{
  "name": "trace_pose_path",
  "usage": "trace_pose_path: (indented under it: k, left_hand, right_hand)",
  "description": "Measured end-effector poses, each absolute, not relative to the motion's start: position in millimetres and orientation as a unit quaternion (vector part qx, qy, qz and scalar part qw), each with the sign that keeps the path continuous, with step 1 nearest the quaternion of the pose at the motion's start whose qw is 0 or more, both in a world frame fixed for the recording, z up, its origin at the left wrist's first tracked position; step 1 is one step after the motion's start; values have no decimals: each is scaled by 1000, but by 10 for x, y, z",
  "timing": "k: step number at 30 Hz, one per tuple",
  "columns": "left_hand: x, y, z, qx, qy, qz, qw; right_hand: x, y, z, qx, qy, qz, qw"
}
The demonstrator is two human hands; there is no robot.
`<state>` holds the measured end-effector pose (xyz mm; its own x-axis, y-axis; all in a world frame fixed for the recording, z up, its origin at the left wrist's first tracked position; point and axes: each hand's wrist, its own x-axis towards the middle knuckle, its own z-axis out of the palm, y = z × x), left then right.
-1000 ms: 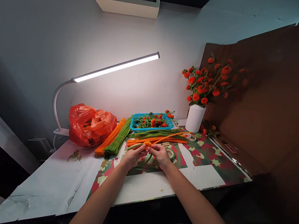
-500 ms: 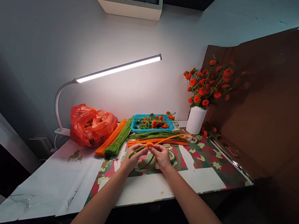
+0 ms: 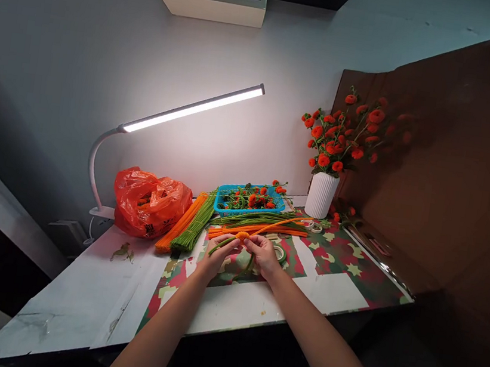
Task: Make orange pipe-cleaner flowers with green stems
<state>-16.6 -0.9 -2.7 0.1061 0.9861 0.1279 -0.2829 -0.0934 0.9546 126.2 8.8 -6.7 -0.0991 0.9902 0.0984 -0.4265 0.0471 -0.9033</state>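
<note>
Above the table's front part, my left hand [image 3: 219, 257] is closed on a green pipe cleaner stem [image 3: 219, 245] that slants down to the left. Between the fingertips of both hands sits a small orange pipe cleaner flower [image 3: 242, 235]. My right hand [image 3: 266, 256] pinches it from the right, fingers closed. From the flower a loose orange pipe cleaner end [image 3: 276, 225] reaches up and right. Another green strand hangs below the hands. A roll of green tape [image 3: 280, 254] lies just behind my right hand, partly hidden by it.
Bundled orange [image 3: 184, 222] and green pipe cleaners [image 3: 195, 224] lie left, beside a red plastic bag [image 3: 148, 204]. Behind are loose stems and a blue basket [image 3: 218, 210] of flowers. A white vase [image 3: 321, 195] of orange flowers stands right. A lit lamp [image 3: 194, 108] hangs over the table.
The view has shifted slightly. Both hands stay together on the orange flower, with only a small shift of the fingers and the hanging green strand.
</note>
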Motion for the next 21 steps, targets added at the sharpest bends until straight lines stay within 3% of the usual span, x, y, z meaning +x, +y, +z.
trace_pose_path:
  k: [9, 21]
  left_hand:
    - [-101, -7, -11, 414, 326, 581, 620]
    - [-87, 40, -35, 390, 357, 589, 611]
  right_hand:
    - [1256, 85, -67, -327, -422, 605, 590]
    - [1257, 93, -112, -334, -426, 610, 578]
